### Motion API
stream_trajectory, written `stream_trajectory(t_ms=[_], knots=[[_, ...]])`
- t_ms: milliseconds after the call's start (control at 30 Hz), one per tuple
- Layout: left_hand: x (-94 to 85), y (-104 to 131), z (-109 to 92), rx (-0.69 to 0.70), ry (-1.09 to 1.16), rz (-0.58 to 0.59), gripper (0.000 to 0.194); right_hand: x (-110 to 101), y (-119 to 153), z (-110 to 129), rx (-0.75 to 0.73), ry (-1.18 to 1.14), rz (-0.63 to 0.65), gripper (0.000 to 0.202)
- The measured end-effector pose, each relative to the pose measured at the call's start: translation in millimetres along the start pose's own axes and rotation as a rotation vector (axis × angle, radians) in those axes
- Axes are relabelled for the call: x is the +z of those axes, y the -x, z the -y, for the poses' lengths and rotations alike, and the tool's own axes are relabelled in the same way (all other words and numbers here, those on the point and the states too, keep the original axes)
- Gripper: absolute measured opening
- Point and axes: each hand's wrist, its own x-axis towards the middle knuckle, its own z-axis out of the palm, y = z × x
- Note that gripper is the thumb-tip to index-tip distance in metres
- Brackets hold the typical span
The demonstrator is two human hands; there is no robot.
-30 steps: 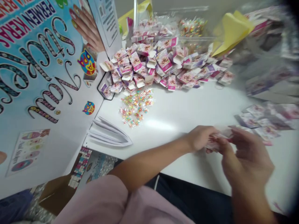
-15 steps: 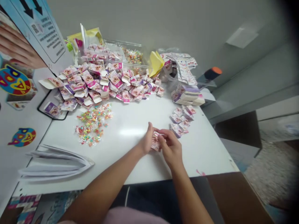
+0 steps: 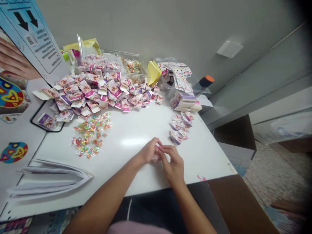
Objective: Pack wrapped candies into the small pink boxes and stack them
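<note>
right of the candy packets (image 3: 90,134), the left hand (image 3: 147,151), holding the small box (image 3: 155,155), should squeeze gently while the right hand (image 3: 174,163), fingers pinching the box's edge, presses evenly.

On the blue panel (image 3: 40,27) we see two down arrows (image 3: 21,22), a QR code (image 3: 30,40) and illegible small print (image 3: 46,48) — the lower badge (image 3: 14,152) shows D and A.
</note>
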Motion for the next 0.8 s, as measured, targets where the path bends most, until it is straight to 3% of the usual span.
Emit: stream_trajectory(t_ms=[133,267,367,500,633,800], knots=[[4.4,1,2,0.115,-0.088,0.008,0.010,2,-1,-1,0.228,-0.186,-0.058,0.014],[2.6,5,1,0.164,-0.134,-0.003,0.008,1,-2,2,0.112,-0.100,-0.054,0.013],[0.5,7,0,0.159,-0.136,0.000,0.010,-2,-1,7,-0.014,0.034,0.061,0.010],[6.3,4,7,0.154,-0.150,-0.009,0.022,-9,-6,10,0.165,-0.049,0.099,0.019],[13.5,-3,13,0.202,-0.184,-0.055,0.037,-29,-31,-2,0.250,-0.107,-0.070,0.026],[11.0,-1,5,0.370,-0.317,-0.305,0.043,-55,-69,-28,0.256,-0.069,-0.388,0.037]])
